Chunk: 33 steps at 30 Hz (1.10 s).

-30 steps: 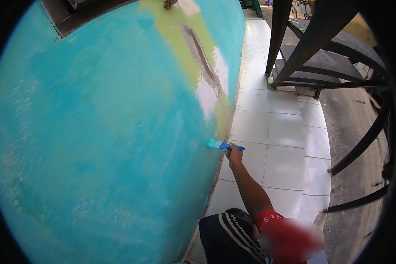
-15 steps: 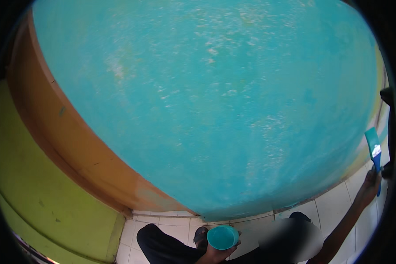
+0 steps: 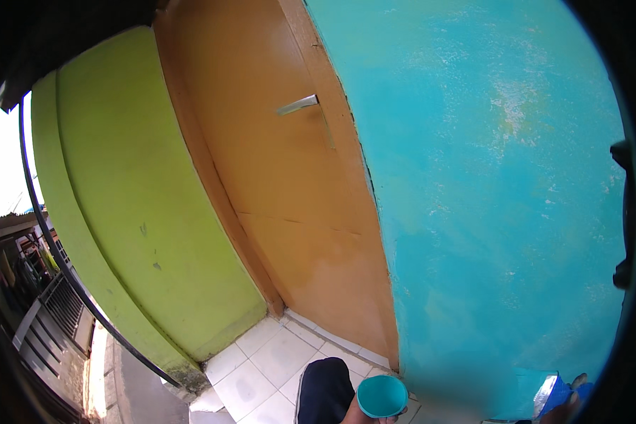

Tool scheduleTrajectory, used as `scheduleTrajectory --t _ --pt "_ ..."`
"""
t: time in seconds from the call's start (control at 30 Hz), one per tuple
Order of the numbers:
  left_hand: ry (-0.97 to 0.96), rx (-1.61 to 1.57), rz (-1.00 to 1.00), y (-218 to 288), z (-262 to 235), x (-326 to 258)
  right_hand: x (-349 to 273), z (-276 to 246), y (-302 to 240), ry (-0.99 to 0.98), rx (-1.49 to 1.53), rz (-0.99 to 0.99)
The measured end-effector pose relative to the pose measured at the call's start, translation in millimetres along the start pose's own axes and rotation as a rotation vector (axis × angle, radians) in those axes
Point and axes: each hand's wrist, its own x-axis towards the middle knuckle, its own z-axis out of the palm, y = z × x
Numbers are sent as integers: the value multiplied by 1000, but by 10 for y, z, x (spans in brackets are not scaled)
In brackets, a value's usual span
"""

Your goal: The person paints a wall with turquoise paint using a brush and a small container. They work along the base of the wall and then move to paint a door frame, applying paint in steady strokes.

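My left hand [image 3: 352, 414] is closed around a small turquoise bowl [image 3: 381, 383] at the lower middle, its fingertips showing under the rim. The inside of the bowl is turquoise too; how much paint it holds I cannot tell. At the lower right, my right hand [image 3: 576, 397] grips a paintbrush [image 3: 552, 393] with a blue handle and a pale metal-like band. Its turquoise head points left, low against the turquoise wall [image 3: 459, 226], and blends into the colour there. Whether the bristles touch the wall is unclear. Whitish patches show through the wall's paint.
Left of the turquoise wall is an orange-brown door [image 3: 261, 162] with a metal handle [image 3: 298, 105]. Beyond it stands a green wall [image 3: 134, 198]. White tiles [image 3: 261, 364] cover the floor, and my dark-trousered knee [image 3: 324, 389] rises beside the bowl. A metal gate [image 3: 67, 311] lies outside, far left.
My view has swung left and up, bringing in the door and the outside. The paintbrush has gone from upright at the right to lying sideways, lower down. The bowl stays in my left hand.
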Motion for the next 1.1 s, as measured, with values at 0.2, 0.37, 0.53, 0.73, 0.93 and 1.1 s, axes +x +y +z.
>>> scheduleTrajectory --t 0.2,0.37,0.53,0.73,0.93,1.1 --pt "202 -85 262 555 118 174 349 896 908 -349 -464 467" --pt "358 -104 344 1010 152 301 628 1048 1544 -436 9 885" --pt "423 14 333 1382 336 128 796 1634 1921 -701 -363 750" --pt "641 8 488 1838 1134 -420 673 3148 1629 -324 121 1132" --pt "749 -140 639 2524 2208 -947 883 4620 1147 -490 -293 876" --pt "533 -296 859 3139 3045 -1383 1126 6071 695 -728 -355 470"
